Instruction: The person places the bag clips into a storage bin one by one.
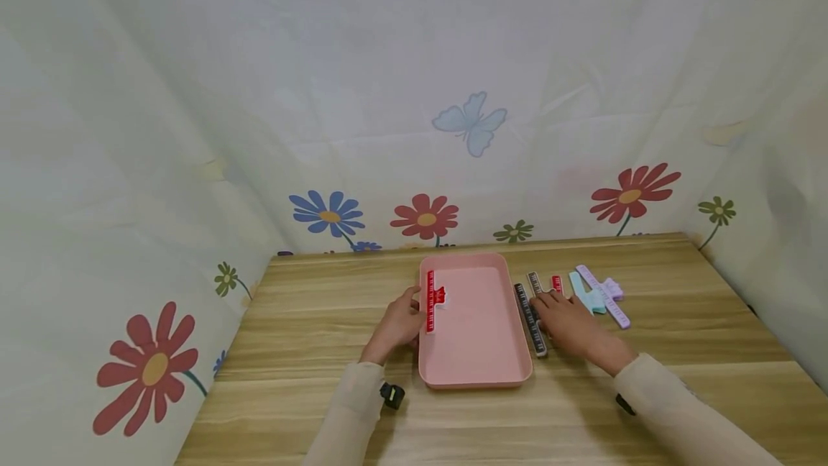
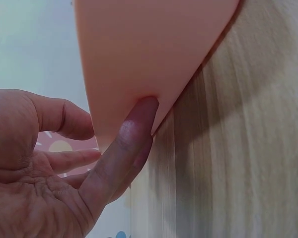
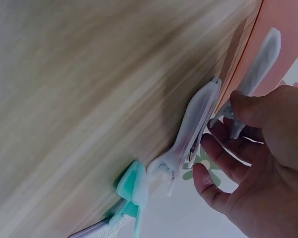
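Right hand (image 3: 275, 163), nearest the lens at its wrist: thumb and fingertips pinch a black clip (image 1: 530, 318) near its middle, the remaining fingers loosely bent. The clip lies just outside the right wall of a pink tray (image 1: 479, 336); whether it touches that wall, I cannot tell. Left hand (image 1: 401, 318), opposite: fingers spread and unclenched, tips resting against the tray's outer left side. Within the tray, a red clip (image 1: 430, 308) lies lengthwise along the left wall, its handle pointing inward. Beyond the right hand, from left to right: a dark clip (image 1: 533, 281) and a second red clip (image 1: 557, 282), both partly hidden by the hand; then a mint clip (image 1: 587, 298), touching a lilac clip (image 1: 601, 295). Support: a wood-grained table (image 1: 323, 308). Background: a pale flowered curtain (image 1: 362, 128).
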A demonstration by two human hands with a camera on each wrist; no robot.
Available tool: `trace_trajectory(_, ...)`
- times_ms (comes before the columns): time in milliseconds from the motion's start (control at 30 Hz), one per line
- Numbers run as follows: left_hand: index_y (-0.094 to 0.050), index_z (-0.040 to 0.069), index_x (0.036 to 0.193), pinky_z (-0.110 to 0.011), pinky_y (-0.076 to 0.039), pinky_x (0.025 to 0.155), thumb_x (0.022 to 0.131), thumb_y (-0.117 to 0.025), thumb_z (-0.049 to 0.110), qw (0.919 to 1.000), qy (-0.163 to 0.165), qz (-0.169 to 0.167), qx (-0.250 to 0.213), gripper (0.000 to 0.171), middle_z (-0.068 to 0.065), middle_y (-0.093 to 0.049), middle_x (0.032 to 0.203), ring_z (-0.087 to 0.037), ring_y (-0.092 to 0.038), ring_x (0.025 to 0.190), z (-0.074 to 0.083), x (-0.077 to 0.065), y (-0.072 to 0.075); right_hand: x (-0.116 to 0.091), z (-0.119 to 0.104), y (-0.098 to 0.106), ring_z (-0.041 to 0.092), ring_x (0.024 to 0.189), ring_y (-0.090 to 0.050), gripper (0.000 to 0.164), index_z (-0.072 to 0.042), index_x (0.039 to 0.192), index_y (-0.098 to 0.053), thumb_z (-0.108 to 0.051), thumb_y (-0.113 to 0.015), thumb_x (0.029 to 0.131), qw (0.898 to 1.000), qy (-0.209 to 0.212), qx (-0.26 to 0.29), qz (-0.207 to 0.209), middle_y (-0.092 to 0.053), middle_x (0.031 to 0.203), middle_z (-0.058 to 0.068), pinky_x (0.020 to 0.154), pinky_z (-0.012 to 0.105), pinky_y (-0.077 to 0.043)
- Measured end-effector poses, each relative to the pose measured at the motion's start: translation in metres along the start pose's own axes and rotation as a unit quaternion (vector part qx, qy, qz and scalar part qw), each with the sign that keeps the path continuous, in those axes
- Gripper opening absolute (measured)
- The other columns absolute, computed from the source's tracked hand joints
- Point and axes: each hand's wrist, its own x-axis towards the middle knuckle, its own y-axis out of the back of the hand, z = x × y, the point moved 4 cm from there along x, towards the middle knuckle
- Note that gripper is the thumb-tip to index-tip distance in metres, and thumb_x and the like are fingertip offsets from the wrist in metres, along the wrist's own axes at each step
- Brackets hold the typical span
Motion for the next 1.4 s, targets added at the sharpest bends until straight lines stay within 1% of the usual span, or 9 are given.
trace_trajectory(200, -0.032, 0.01, 0.152, -0.03, -0.058, 0.05, 0.096, -0.052, 0.012, 1.0, -0.003, -0.003, 0.001, 0.059, -0.02, -0.058, 0.125, -0.022, -0.065, 0.083, 0.0, -0.001, 0.0, -0.004, 0.005, 0.004, 0.039, 0.12, -0.056, 0.041, 0.0, 0.132, -0.053, -0.019, -0.06, 0.096, 1.0, -0.014, 0.015, 0.023, -0.06, 0.129, 0.019, 0.089, 0.061, -0.05)
trace_trajectory(367, -0.033, 0.009, 0.152, -0.031, -0.057, 0.049, 0.096, -0.052, 0.011, 1.0, -0.009, -0.001, 0.002, 0.059, -0.02, -0.059, 0.124, -0.021, -0.065, 0.079, 0.0, -0.001, 0.0, -0.007, 0.009, 0.011, 0.039, 0.12, -0.055, 0.04, 0.002, 0.132, -0.051, -0.018, -0.056, 0.098, 0.999, -0.012, 0.031, 0.04, -0.057, 0.129, 0.02, 0.089, 0.062, -0.05)
trace_trajectory(533, -0.032, 0.01, 0.152, -0.031, -0.058, 0.05, 0.096, -0.052, 0.013, 1.0, -0.004, -0.002, 0.001, 0.06, -0.019, -0.058, 0.124, -0.021, -0.065, 0.078, -0.001, -0.001, -0.001, -0.008, 0.012, 0.019, 0.04, 0.123, -0.054, 0.04, 0.002, 0.134, -0.049, -0.019, -0.053, 0.1, 0.998, -0.013, 0.034, 0.046, -0.055, 0.132, 0.021, 0.092, 0.064, -0.048)
trace_trajectory(767, -0.032, 0.009, 0.152, -0.031, -0.058, 0.049, 0.096, -0.052, 0.013, 1.0, -0.006, -0.002, 0.0, 0.059, -0.02, -0.058, 0.125, -0.021, -0.065, 0.079, -0.003, 0.001, -0.001, -0.002, 0.01, 0.031, 0.035, 0.117, -0.056, 0.04, 0.0, 0.134, -0.05, -0.02, -0.053, 0.099, 0.997, -0.005, 0.025, 0.066, -0.056, 0.127, 0.017, 0.089, 0.058, -0.051)
trace_trajectory(1000, -0.031, 0.009, 0.152, -0.03, -0.058, 0.051, 0.097, -0.052, 0.013, 1.0, -0.001, 0.0, 0.004, 0.059, -0.019, -0.058, 0.125, -0.022, -0.064, 0.081, -0.003, 0.001, -0.001, 0.01, 0.003, 0.043, 0.035, 0.116, -0.057, 0.04, 0.001, 0.133, -0.05, -0.019, -0.057, 0.098, 0.996, 0.01, 0.016, 0.082, -0.057, 0.128, 0.017, 0.085, 0.055, -0.053)
trace_trajectory(1100, -0.031, 0.01, 0.152, -0.03, -0.058, 0.051, 0.096, -0.053, 0.013, 1.0, 0.003, 0.0, 0.002, 0.06, -0.02, -0.058, 0.126, -0.022, -0.064, 0.082, -0.002, -0.001, -0.001, 0.014, 0.0, 0.047, 0.037, 0.119, -0.056, 0.041, 0.001, 0.134, -0.051, -0.019, -0.056, 0.099, 0.997, 0.012, 0.013, 0.078, -0.057, 0.13, 0.018, 0.087, 0.056, -0.052)
trace_trajectory(1200, -0.032, 0.011, 0.152, -0.029, -0.058, 0.052, 0.096, -0.053, 0.014, 1.0, 0.007, 0.001, 0.003, 0.06, -0.019, -0.058, 0.127, -0.022, -0.064, 0.082, -0.002, -0.001, -0.001, 0.019, -0.003, 0.05, 0.039, 0.123, -0.054, 0.043, 0.001, 0.137, -0.049, -0.021, -0.053, 0.1, 0.998, 0.006, 0.014, 0.063, -0.055, 0.134, 0.019, 0.092, 0.058, -0.05)
trace_trajectory(1300, -0.032, 0.01, 0.152, -0.03, -0.058, 0.052, 0.096, -0.053, 0.013, 1.0, 0.006, 0.0, 0.002, 0.06, -0.02, -0.058, 0.127, -0.022, -0.065, 0.081, -0.002, -0.001, -0.001, 0.023, -0.006, 0.054, 0.039, 0.125, -0.053, 0.044, 0.001, 0.138, -0.048, -0.022, -0.053, 0.101, 0.998, -0.002, 0.019, 0.054, -0.054, 0.136, 0.02, 0.094, 0.06, -0.049)
trace_trajectory(1400, -0.032, 0.01, 0.152, -0.03, -0.058, 0.051, 0.097, -0.053, 0.013, 1.0, 0.002, 0.001, 0.001, 0.059, -0.019, -0.058, 0.126, -0.021, -0.065, 0.079, -0.001, 0.0, -0.001, 0.026, -0.008, 0.057, 0.038, 0.125, -0.053, 0.045, 0.002, 0.139, -0.047, -0.021, -0.053, 0.101, 0.998, -0.003, 0.021, 0.053, -0.054, 0.135, 0.02, 0.095, 0.06, -0.049)
